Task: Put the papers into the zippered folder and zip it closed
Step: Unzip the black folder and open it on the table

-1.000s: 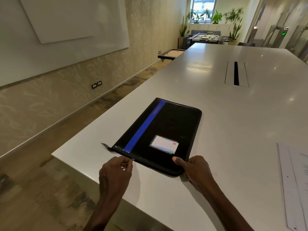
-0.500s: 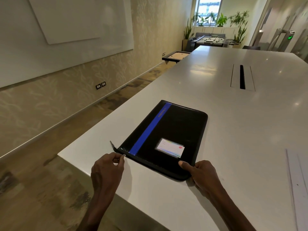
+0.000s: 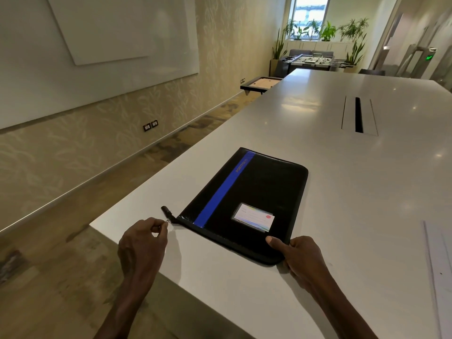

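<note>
A black zippered folder (image 3: pixel 254 196) with a blue stripe and a small label window lies flat and closed near the white table's left corner. My left hand (image 3: pixel 143 243) pinches the small metal zipper pull (image 3: pixel 167 221) at the folder's near left corner, beside the zipper's black tail end (image 3: pixel 166 211). My right hand (image 3: pixel 302 258) holds the folder's near right corner, thumb on top. White papers (image 3: pixel 440 270) show at the right edge of the table, apart from the folder.
The white table (image 3: pixel 342 179) stretches far ahead, with a cable slot (image 3: pixel 358 116) in its middle. Its left edge drops to a wooden floor along a wall with a whiteboard. A foosball table and plants stand at the far end.
My left hand has drawn the zipper pull leftward along the folder's near edge to the left corner. My right hand stays on the near right corner.
</note>
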A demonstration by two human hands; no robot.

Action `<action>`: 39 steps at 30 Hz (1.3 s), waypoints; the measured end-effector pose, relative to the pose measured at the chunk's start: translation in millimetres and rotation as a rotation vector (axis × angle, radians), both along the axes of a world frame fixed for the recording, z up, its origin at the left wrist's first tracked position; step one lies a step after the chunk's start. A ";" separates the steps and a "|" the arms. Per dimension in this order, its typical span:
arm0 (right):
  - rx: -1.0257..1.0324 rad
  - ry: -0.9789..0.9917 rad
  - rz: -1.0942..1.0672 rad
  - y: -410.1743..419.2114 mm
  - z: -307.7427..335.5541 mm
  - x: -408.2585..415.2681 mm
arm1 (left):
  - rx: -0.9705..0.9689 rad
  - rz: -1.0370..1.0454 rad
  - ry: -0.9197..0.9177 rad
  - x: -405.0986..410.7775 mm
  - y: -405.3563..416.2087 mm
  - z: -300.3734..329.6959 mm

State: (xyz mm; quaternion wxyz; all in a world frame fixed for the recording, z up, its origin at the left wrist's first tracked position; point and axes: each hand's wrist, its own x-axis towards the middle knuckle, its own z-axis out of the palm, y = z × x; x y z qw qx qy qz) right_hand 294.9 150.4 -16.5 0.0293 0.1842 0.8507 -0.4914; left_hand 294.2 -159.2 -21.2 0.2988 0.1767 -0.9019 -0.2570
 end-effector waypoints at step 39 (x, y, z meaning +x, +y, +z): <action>0.159 0.534 0.012 -2.7 32.3 -2.1 | 0.081 -0.654 0.203 -6.4 75.8 21.1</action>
